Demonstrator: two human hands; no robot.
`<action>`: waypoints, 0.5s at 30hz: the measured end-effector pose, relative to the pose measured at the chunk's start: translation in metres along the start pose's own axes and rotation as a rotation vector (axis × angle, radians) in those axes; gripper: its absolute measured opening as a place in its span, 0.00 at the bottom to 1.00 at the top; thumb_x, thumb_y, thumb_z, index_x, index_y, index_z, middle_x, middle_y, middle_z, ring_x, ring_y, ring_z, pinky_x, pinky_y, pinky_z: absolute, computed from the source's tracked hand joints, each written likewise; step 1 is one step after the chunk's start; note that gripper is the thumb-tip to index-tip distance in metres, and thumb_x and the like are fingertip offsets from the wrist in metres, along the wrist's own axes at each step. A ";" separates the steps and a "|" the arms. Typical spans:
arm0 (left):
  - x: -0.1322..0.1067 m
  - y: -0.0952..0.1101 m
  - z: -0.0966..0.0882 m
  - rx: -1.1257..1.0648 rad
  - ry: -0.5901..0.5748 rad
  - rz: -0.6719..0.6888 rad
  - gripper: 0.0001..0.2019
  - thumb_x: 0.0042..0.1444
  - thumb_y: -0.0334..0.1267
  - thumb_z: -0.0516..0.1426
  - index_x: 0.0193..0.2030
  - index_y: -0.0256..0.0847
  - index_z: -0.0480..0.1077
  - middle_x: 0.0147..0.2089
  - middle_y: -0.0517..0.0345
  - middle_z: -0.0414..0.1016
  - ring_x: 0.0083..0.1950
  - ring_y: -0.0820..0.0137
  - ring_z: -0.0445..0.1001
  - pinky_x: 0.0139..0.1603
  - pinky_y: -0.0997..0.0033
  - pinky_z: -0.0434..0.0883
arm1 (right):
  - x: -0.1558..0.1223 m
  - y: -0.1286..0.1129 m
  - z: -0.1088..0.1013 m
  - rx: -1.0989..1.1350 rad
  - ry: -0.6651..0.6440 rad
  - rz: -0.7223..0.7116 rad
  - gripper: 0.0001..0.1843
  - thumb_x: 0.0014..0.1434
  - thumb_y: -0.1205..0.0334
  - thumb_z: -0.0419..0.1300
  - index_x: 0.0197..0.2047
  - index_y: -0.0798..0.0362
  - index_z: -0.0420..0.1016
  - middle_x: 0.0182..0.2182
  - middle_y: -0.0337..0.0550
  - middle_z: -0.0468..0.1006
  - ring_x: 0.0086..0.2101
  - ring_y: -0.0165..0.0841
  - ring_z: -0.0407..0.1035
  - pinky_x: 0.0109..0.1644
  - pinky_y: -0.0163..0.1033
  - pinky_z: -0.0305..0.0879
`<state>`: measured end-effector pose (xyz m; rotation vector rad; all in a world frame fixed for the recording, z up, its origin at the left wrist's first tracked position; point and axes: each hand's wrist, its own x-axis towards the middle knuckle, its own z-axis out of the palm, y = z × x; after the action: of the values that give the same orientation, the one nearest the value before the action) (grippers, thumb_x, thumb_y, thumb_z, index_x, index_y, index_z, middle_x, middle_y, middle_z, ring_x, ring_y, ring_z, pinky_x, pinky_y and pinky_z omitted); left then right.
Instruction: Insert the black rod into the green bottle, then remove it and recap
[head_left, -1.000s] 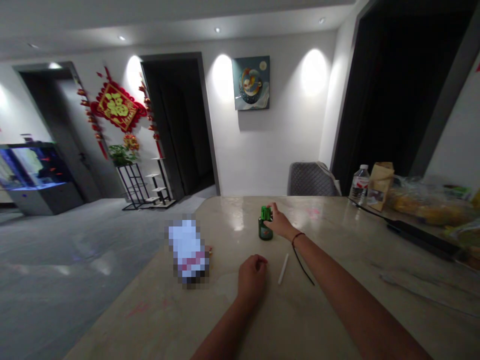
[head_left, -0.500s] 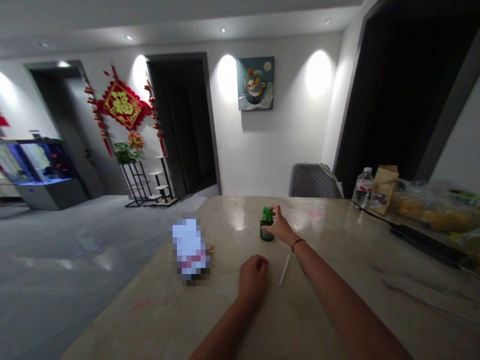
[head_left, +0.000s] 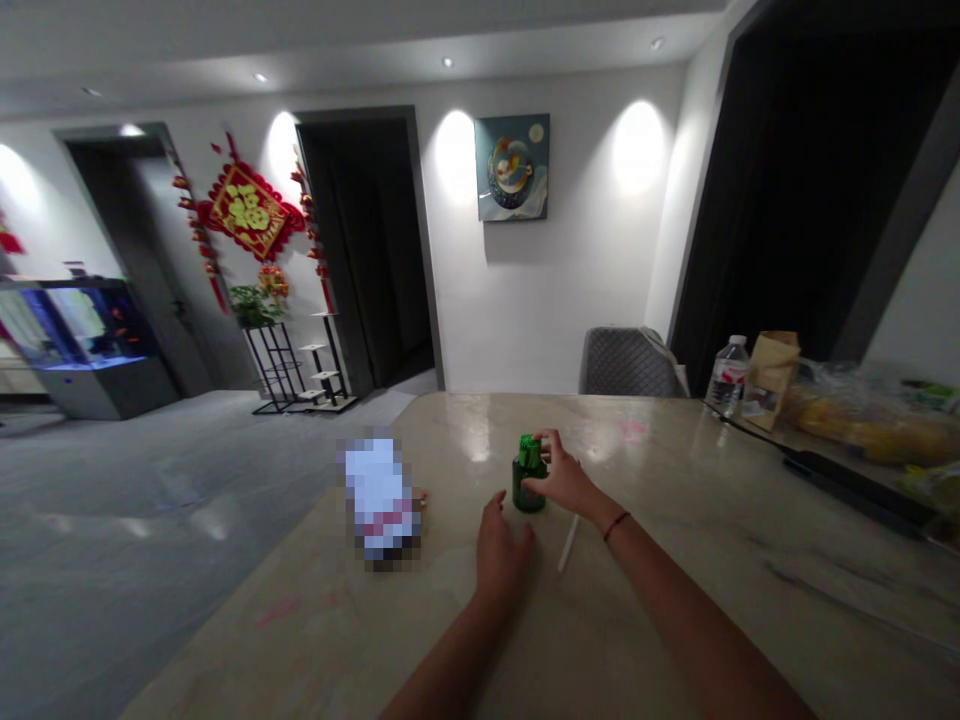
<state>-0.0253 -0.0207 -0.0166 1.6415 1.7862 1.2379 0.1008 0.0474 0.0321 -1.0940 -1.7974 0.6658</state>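
Note:
A small green glass bottle [head_left: 529,478] with a ribbed green cap stands on the beige stone tabletop [head_left: 645,480]. My right hand [head_left: 562,480] grips it around the cap from the right side. My left hand [head_left: 501,558] rests just below the bottle, its fingers apart and touching nothing I can make out. A thin white stick [head_left: 568,545] lies partly under my right wrist. To the left sits a pixelated white object [head_left: 379,495], its details hidden.
The table's left edge drops to a grey floor. At the far right stand a plastic water bottle [head_left: 727,375], a paper bag [head_left: 771,380] and a plastic bag of food [head_left: 862,425]. A long black object [head_left: 855,490] lies before them. A grey chair [head_left: 630,362] stands behind the table.
The green bottle has slid toward me in my right hand's grip. My left hand has opened from a loose fist, its fingers now spread toward the bottle.

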 end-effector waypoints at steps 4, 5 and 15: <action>0.000 -0.001 0.001 0.043 0.027 0.044 0.33 0.44 0.33 0.55 0.58 0.31 0.52 0.60 0.43 0.57 0.61 0.63 0.57 0.60 0.66 0.54 | -0.010 -0.003 0.000 0.166 -0.044 0.012 0.25 0.45 0.66 0.59 0.45 0.48 0.52 0.38 0.42 0.70 0.39 0.32 0.69 0.44 0.42 0.65; 0.001 0.000 0.001 0.052 0.021 0.051 0.33 0.44 0.34 0.56 0.59 0.31 0.51 0.60 0.42 0.57 0.61 0.63 0.56 0.60 0.66 0.54 | -0.012 -0.004 0.000 0.205 -0.054 0.015 0.24 0.46 0.66 0.58 0.44 0.48 0.52 0.38 0.42 0.70 0.39 0.31 0.69 0.45 0.42 0.64; 0.001 0.002 0.000 0.021 -0.093 0.029 0.35 0.48 0.40 0.56 0.62 0.40 0.46 0.56 0.50 0.65 0.53 0.65 0.66 0.52 0.68 0.62 | -0.016 -0.011 -0.008 0.403 -0.097 0.032 0.14 0.46 0.65 0.58 0.38 0.51 0.61 0.40 0.43 0.71 0.46 0.32 0.66 0.52 0.42 0.60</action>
<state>-0.0245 -0.0201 -0.0149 1.7133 1.7309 1.1393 0.1070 0.0285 0.0378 -0.8287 -1.6331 1.0630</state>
